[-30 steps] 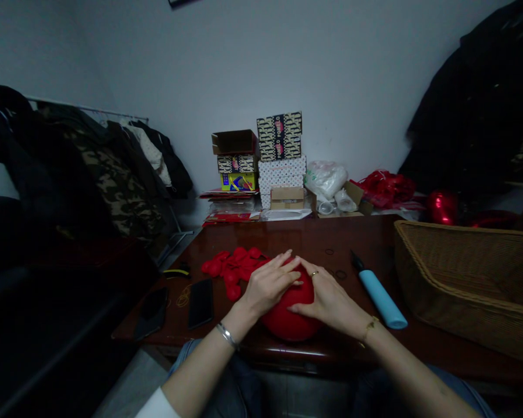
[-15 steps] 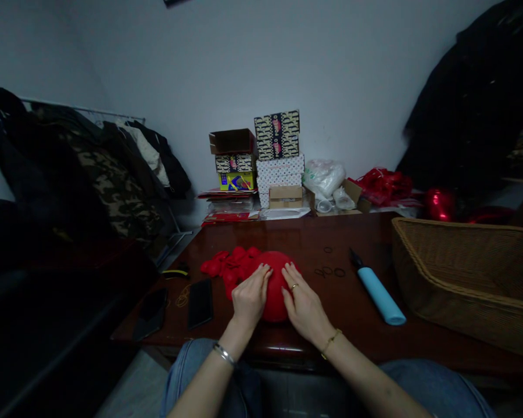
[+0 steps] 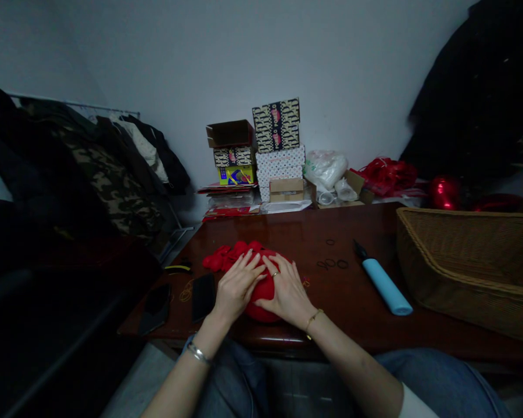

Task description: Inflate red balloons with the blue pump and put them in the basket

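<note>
A round red balloon (image 3: 264, 292) rests on the table near its front edge, mostly covered by my hands. My left hand (image 3: 236, 287) lies over its left side, fingers stretched across the top. On the other side my right hand (image 3: 289, 291), with a ring on one finger, cups it with thumb and fingers apart. The fingertips of both hands nearly meet on top. Behind my left hand is a pile of small red pieces (image 3: 221, 259), partly hidden. Just past my right hand lies something small and thin (image 3: 305, 283), too small to name.
Left on the table (image 3: 283, 229) are two dark phone-like slabs (image 3: 203, 297), yellowish rubber bands (image 3: 186, 291) and a yellow-and-black tool (image 3: 178, 268). To the right are black rings (image 3: 326, 265), a blue hand pump (image 3: 386, 285) and a wicker basket (image 3: 457, 302). Boxes (image 3: 280, 165) stand behind.
Both hands have shifted left with the balloon and moved closer together over its top, covering more of it. My left hand's fingers are more spread now. The view has tilted slightly.
</note>
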The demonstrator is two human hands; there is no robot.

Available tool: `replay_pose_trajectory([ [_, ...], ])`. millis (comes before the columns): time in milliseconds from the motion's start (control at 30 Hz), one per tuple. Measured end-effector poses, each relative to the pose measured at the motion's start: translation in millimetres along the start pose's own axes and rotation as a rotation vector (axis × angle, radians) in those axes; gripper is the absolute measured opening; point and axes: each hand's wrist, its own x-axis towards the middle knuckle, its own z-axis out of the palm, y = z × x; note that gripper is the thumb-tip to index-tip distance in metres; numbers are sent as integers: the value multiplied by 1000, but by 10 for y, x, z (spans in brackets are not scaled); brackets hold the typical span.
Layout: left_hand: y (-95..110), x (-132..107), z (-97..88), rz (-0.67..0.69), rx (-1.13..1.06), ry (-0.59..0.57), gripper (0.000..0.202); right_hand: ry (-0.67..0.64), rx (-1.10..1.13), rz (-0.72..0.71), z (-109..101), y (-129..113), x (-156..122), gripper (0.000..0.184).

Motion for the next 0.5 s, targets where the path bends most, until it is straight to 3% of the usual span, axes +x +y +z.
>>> replay_pose_trajectory([
  [100,-116,37,134,10,-121,-54,28,-61,105,18,-22,127,54,114],
  [200,-139,29,307,-9,-175,-67,27,-78,131,-6,-92,259,50,114],
  [300,-128,13,398,-54,-136,2,24,83,55,-58,-207,359,-98,80],
  [400,-132,3,409,-85,-118,36,23,338,-19,-98,-248,408,-411,22],
  [500,-133,-2,406,-99,-111,53,24,192,-75,-189,-123,417,-778,9],
])
